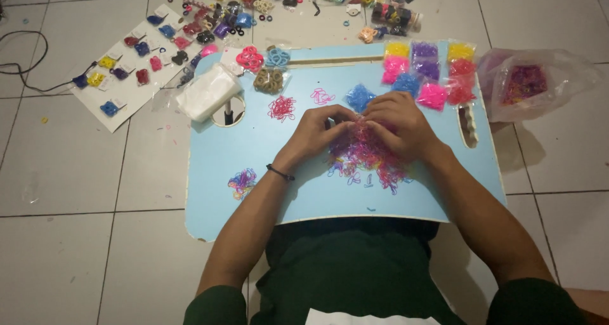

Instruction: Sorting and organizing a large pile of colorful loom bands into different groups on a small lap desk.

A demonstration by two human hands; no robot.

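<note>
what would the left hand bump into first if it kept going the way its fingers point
The left hand points up and to the right, into the pile of small pink and purple rubber bands, where the right hand already meets it. So it would likely meet the right hand's fingers almost at once, though depth is unclear.

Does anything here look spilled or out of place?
Mostly tidy. A few loose elastic bands have strayed from the pink and purple pile under both hands, and a lone yellow band lies on the floor tiles, away from the blue lap table.
</note>
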